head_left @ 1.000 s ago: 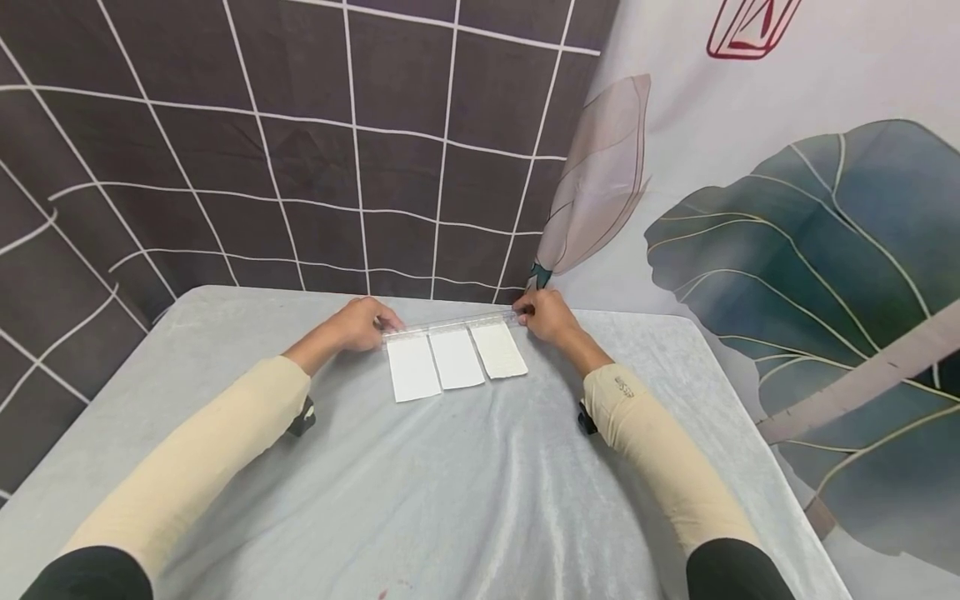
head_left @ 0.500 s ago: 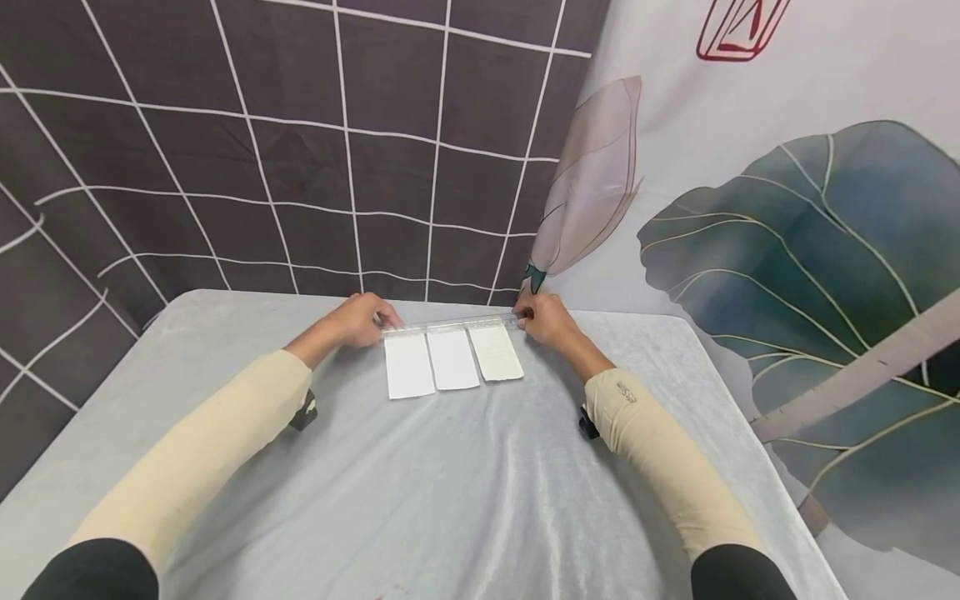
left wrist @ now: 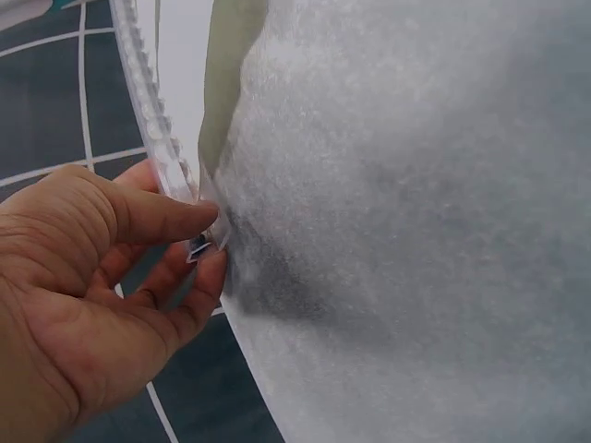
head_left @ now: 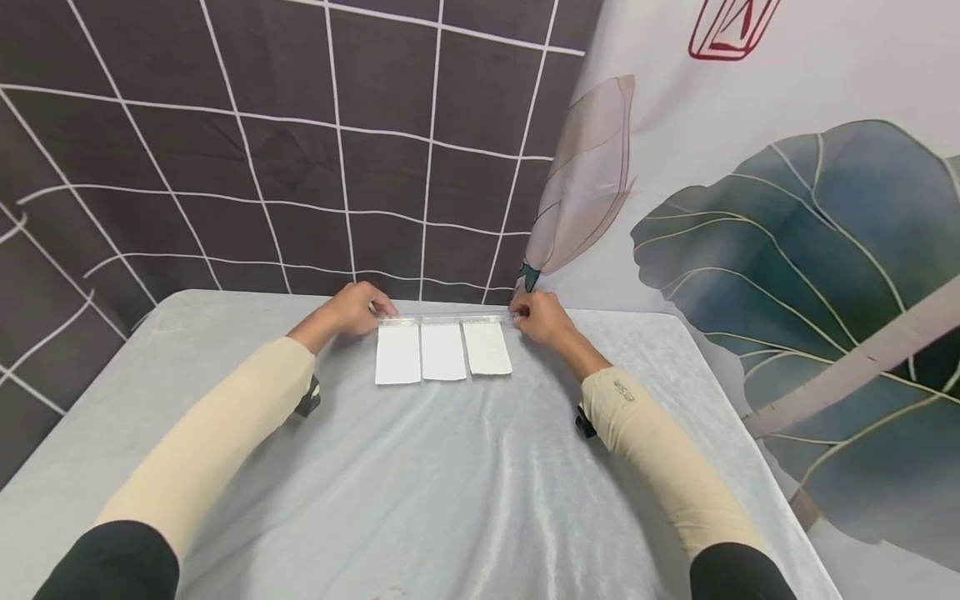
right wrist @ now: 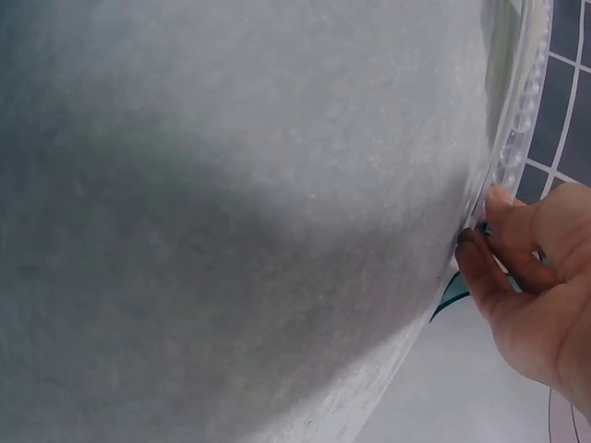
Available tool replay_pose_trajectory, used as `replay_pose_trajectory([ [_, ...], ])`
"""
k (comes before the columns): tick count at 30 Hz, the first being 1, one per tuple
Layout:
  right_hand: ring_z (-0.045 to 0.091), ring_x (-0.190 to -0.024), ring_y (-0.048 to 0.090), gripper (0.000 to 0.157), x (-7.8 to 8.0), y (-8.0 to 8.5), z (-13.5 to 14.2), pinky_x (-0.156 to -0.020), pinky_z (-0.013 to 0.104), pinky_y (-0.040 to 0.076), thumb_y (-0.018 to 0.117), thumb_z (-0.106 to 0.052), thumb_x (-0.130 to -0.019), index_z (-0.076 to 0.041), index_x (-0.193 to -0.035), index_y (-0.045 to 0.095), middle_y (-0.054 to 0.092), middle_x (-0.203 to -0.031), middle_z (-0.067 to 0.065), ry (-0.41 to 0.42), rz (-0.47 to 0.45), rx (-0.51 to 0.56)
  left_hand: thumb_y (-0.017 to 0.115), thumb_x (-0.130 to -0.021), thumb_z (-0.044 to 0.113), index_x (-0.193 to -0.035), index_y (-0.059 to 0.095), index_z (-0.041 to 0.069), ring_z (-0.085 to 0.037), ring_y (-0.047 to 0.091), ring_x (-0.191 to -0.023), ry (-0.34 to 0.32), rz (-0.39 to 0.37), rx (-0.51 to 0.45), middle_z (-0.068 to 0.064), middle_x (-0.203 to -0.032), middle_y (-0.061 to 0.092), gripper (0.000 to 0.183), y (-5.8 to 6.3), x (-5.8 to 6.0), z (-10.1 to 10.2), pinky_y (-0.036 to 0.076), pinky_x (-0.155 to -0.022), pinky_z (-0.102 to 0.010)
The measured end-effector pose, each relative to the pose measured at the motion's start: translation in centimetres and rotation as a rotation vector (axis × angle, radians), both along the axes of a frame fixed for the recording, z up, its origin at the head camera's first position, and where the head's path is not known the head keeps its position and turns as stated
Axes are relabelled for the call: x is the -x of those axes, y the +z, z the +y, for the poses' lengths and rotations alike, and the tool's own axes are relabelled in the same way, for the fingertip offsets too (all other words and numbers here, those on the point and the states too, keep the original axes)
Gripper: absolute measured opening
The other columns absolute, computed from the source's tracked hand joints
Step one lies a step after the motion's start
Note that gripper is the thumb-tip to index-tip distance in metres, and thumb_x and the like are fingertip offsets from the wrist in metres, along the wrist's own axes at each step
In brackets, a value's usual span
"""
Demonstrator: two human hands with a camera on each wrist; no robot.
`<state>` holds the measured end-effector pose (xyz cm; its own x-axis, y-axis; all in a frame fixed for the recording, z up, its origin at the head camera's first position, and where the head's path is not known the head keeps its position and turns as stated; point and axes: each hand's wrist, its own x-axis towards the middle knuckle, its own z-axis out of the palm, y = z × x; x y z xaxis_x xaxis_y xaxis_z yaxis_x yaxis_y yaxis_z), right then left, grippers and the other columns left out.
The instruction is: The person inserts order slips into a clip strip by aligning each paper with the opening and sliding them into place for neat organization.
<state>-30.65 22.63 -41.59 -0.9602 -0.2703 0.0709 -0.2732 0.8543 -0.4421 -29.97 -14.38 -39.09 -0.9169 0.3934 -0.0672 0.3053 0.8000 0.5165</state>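
Observation:
A clear plastic strip [head_left: 442,319] with a bumpy edge lies near the far side of the table. Three pale paper pieces extend from it toward me: a left one [head_left: 398,355], a middle one [head_left: 443,352] and a creamier right one [head_left: 488,348]. My left hand [head_left: 356,308] pinches the strip's left end between thumb and fingers, seen closely in the left wrist view, where the clear strip [left wrist: 146,101] runs upward. At the opposite end my right hand [head_left: 545,318] pinches the strip with thumb and index finger. The fingers hide both tips.
A grey-blue cloth [head_left: 405,483] with soft creases covers the table. Behind its far edge hangs a dark curtain [head_left: 292,158] with a white grid. A white curtain [head_left: 675,125] printed with large leaves hangs at the right.
The strip's left end has moved away from me with my left hand, so the strip lies more level with the table's far edge. The head view has shifted slightly. Both hands keep their hold.

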Motion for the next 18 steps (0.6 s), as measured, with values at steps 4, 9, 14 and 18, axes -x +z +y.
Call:
replay_pose_trajectory([
  [4, 0.035, -0.113, 0.077, 0.029, 0.1, -0.1, -0.2, -0.103, 0.049, 0.061, 0.071, 0.000, -0.102, 0.004, -0.130, 0.080, 0.083, -0.124, 0.022, -0.011, 0.005, -0.014, 0.054, -0.076, -0.010, -0.112, 0.087, 0.004, -0.034, 0.071, -0.104, -0.008, 0.039, -0.010, -0.017, -0.109, 0.084, 0.051, -1.1, 1.3, -0.2, 0.055, -0.100, -0.047],
  [9, 0.034, -0.111, 0.076, 0.028, 0.1, -0.2, -0.3, -0.103, 0.049, 0.061, 0.072, -0.001, -0.102, 0.003, -0.129, 0.081, 0.083, -0.124, 0.021, -0.033, -0.001, -0.018, 0.055, -0.074, -0.006, -0.103, 0.089, 0.009, -0.029, 0.071, -0.095, -0.037, 0.104, -0.033, -0.010, -0.097, 0.084, 0.047, -3.4, 4.2, -0.8, 0.056, -0.098, -0.045],
  [14, 0.034, -0.113, 0.077, 0.028, 0.1, -0.5, -0.4, -0.103, 0.048, 0.061, 0.072, -0.003, -0.104, 0.002, -0.131, 0.080, 0.082, -0.125, 0.021, -0.059, -0.008, -0.021, 0.052, -0.070, -0.007, -0.103, 0.089, 0.010, -0.029, 0.069, -0.093, -0.024, 0.108, -0.034, -0.009, -0.094, 0.083, 0.052, -5.4, 6.4, -1.0, 0.055, -0.087, -0.036],
  [18, 0.034, -0.113, 0.077, 0.027, 0.0, -0.5, -0.4, -0.103, 0.048, 0.061, 0.072, -0.001, -0.104, 0.002, -0.129, 0.081, 0.082, -0.123, 0.021, -0.067, -0.001, -0.022, 0.052, -0.067, -0.007, -0.099, 0.090, 0.014, -0.024, 0.069, -0.091, -0.016, 0.133, -0.033, -0.003, -0.091, 0.083, 0.055, -7.2, 8.2, -1.2, 0.052, -0.084, -0.033],
])
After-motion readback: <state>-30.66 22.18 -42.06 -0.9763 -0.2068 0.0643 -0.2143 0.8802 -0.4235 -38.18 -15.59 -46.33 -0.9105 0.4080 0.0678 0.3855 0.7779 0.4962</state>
